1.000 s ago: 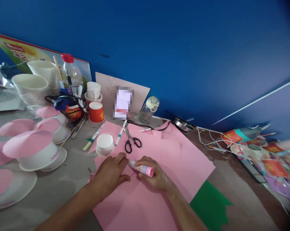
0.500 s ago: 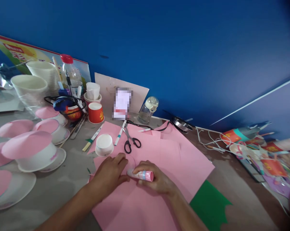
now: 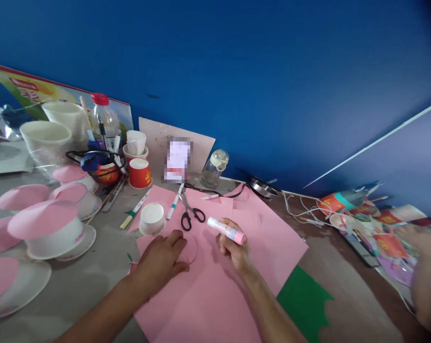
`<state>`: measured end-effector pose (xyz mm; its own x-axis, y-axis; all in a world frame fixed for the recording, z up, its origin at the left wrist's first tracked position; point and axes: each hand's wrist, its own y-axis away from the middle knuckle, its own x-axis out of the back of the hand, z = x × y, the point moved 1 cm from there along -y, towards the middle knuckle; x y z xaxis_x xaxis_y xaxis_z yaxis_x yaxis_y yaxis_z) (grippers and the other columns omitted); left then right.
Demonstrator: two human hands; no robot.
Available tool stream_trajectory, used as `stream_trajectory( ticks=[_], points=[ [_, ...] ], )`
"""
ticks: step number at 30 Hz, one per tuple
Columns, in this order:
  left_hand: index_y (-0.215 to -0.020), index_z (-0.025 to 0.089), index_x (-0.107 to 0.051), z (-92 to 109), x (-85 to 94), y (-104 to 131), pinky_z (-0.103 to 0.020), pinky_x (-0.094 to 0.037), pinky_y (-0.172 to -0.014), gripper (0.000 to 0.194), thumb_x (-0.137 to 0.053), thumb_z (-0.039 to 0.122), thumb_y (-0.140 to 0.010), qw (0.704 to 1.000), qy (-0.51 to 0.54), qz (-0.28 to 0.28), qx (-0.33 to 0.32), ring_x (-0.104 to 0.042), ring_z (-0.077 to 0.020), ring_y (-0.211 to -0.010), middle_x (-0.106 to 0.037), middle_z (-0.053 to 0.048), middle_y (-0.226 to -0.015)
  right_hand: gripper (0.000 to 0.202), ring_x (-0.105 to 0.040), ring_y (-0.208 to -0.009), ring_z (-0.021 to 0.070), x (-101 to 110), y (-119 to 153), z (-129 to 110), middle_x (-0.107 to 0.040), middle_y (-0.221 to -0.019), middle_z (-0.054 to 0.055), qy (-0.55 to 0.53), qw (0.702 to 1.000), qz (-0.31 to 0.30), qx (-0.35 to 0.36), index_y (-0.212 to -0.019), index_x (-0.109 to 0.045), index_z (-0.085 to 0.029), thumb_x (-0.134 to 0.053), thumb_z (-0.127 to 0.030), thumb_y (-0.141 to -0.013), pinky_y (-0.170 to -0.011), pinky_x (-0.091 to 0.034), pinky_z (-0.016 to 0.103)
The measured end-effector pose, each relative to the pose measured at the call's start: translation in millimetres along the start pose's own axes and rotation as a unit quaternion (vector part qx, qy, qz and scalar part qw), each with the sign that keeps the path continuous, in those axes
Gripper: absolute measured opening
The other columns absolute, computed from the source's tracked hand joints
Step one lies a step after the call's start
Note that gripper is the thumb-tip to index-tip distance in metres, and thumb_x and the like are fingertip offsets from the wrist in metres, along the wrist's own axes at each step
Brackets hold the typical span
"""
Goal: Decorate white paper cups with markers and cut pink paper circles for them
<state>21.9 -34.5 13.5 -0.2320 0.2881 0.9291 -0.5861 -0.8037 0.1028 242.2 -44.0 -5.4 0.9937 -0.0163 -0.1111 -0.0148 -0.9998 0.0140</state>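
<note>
My left hand (image 3: 163,257) lies flat with its fingers apart, pressing on a round pink paper piece (image 3: 191,247) that sits on larger pink paper sheets (image 3: 204,305). Part of the round piece is hidden under that hand. In my right hand (image 3: 236,250) is a glue stick (image 3: 225,230) with a pink base and a white end, held tilted above the sheets. Just beyond my left hand stands a small white paper cup (image 3: 152,219), bottom up. Black-handled scissors (image 3: 192,213) lie on the paper past both hands.
White cups with pink paper tops (image 3: 45,226) crowd the left side. A red cup (image 3: 140,173), a clear bottle (image 3: 214,167) and a tape roll (image 3: 262,188) stand along the back. Green paper (image 3: 304,305) lies at right, near another person's arm (image 3: 427,281).
My right hand has lifted the glue stick off the round pink paper and moved it right and up. My left hand stays on the paper. The other person's arm shows more at right.
</note>
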Motion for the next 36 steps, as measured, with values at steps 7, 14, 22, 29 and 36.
stream_trajectory(
  ticks=[7, 14, 22, 29, 36],
  points=[
    [-0.115, 0.019, -0.058, 0, -1.1, 3, -0.038, -0.046, -0.082, 0.034, -0.057, 0.036, -0.085, 1.0, 0.009, 0.014, -0.002, -0.061, -0.0256, -0.093, -0.057, -0.009, -0.124, 0.058, -0.055, -0.08, 0.0181, -7, 5, -6, -0.059, -0.102, 0.006, 0.015, 0.993, -0.066, 0.102, -0.125, -0.052, -0.028, -0.064, -0.058, -0.077, -0.07, -0.049, 0.033],
    [-0.112, 0.021, -0.059, 0, -0.9, 3, -0.038, -0.045, -0.083, 0.032, -0.059, 0.032, -0.081, 1.0, 0.005, 0.017, 0.005, -0.061, -0.0263, -0.096, -0.057, -0.008, -0.124, 0.04, -0.053, -0.065, 0.0138, -17, 2, -5, -0.06, -0.086, 0.004, 0.033, 0.998, 0.021, 0.056, -0.122, -0.058, -0.021, -0.052, -0.046, -0.091, -0.064, -0.049, 0.031],
    [-0.111, 0.02, -0.06, 2, 5.8, 5, -0.038, -0.046, -0.084, 0.033, -0.06, 0.033, -0.081, 1.0, 0.005, 0.01, 0.004, -0.061, -0.0263, -0.094, -0.058, -0.008, -0.122, 0.032, -0.058, -0.067, 0.016, -21, -4, -18, -0.064, -0.083, 0.002, -0.083, 0.995, 0.044, 0.044, -0.105, -0.063, -0.021, -0.066, -0.042, -0.081, -0.073, -0.05, 0.035],
    [-0.109, 0.021, -0.06, 3, 5.4, 6, -0.038, -0.045, -0.085, 0.03, -0.058, 0.033, -0.081, 1.0, 0.01, 0.008, 0.012, -0.061, -0.025, -0.093, -0.057, -0.007, -0.123, 0.028, -0.058, -0.074, 0.0175, -25, -32, -44, -0.062, -0.08, 0.002, -0.116, 0.993, 0.002, 0.014, -0.087, -0.064, -0.021, -0.074, -0.04, -0.07, -0.077, -0.05, 0.036],
    [-0.112, 0.021, -0.059, 2, 2.9, 7, -0.04, -0.045, -0.087, 0.032, -0.057, 0.031, -0.082, 1.0, 0.014, 0.009, 0.017, -0.06, -0.0259, -0.095, -0.057, -0.008, -0.124, 0.023, -0.059, -0.063, 0.0166, -43, -87, -45, -0.063, -0.065, 0.0, 0.141, 0.984, 0.058, 0.095, -0.083, -0.059, -0.018, -0.063, -0.039, -0.077, -0.069, -0.049, 0.031]
  ],
)
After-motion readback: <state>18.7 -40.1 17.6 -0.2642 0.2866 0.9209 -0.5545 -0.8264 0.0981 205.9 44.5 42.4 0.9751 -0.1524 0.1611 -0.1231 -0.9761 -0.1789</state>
